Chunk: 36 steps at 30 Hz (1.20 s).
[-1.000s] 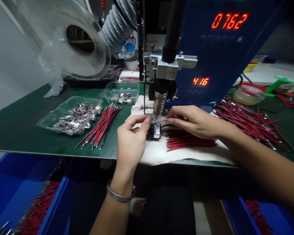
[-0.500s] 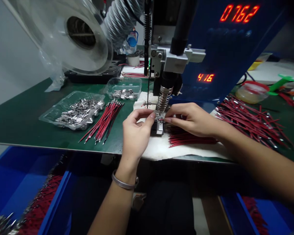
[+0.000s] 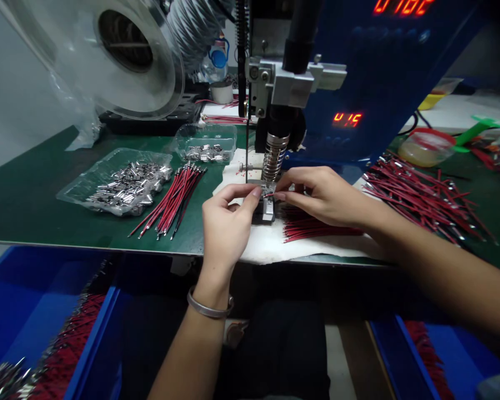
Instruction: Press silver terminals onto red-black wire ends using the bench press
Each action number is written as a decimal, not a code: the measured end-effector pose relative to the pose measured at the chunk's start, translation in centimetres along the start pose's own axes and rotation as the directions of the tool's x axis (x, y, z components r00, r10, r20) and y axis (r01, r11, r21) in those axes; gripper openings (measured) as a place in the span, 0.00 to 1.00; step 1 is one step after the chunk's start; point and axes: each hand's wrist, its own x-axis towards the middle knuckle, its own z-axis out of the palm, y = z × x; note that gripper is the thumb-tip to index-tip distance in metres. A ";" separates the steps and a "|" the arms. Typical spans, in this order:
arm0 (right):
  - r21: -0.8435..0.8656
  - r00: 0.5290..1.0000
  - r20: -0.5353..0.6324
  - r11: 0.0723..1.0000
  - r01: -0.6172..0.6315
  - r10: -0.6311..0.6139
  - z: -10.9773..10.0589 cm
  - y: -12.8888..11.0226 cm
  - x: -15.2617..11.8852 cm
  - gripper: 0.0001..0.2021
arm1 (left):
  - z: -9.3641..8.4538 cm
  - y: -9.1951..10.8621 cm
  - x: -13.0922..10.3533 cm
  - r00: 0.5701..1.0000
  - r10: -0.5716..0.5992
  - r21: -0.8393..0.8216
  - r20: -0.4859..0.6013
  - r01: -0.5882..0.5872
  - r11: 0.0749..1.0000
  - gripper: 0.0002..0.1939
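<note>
My left hand (image 3: 227,225) is at the small metal fixture (image 3: 268,210) under the machine's spring-wrapped soldering head (image 3: 275,153). Its thumb and forefinger are pinched together at the fixture's left side; whatever lies between them is too small to make out. From the right, my right hand (image 3: 323,194) pinches a short red wire (image 3: 269,195) between thumb and forefinger, its tip pointing left into the fixture. Below the right hand, a row of red wires (image 3: 304,228) lies on a white cloth (image 3: 266,247), partly covered by that hand.
Clear trays (image 3: 73,191) of small metal cylinders and a bundle of red wires (image 3: 170,200) lie on the left. A large wire heap (image 3: 425,200) spreads at right. The blue machine body (image 3: 358,72) rises behind. Blue bins (image 3: 20,300) stand below the table edge.
The whole view has shifted slightly, so everything sits a little higher and further left. Both hands keep their pinch at the fixture with hardly any movement.
</note>
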 end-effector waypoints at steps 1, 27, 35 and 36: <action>0.001 1.000 -0.018 1.000 0.000 0.000 0.1 0.0 0.0 0.10 | 0.0 0.0 0.0 1.000 0.005 0.002 -0.001 -0.005 1.000 0.11; 0.001 0.981 -0.192 1.000 -0.031 0.031 0.9 -0.6 -0.3 0.04 | 0.2 0.3 -0.1 0.997 -0.062 -0.049 -0.038 0.060 0.997 0.13; 0.003 0.975 -0.222 1.000 0.030 -0.029 1.0 -0.8 -0.6 0.03 | 0.3 0.7 -0.1 0.995 -0.079 -0.024 -0.066 0.078 0.997 0.12; 0.005 0.974 -0.222 0.999 0.037 -0.035 1.1 -0.8 -0.6 0.03 | 0.3 0.7 -0.1 0.995 -0.074 -0.020 -0.067 0.073 0.997 0.11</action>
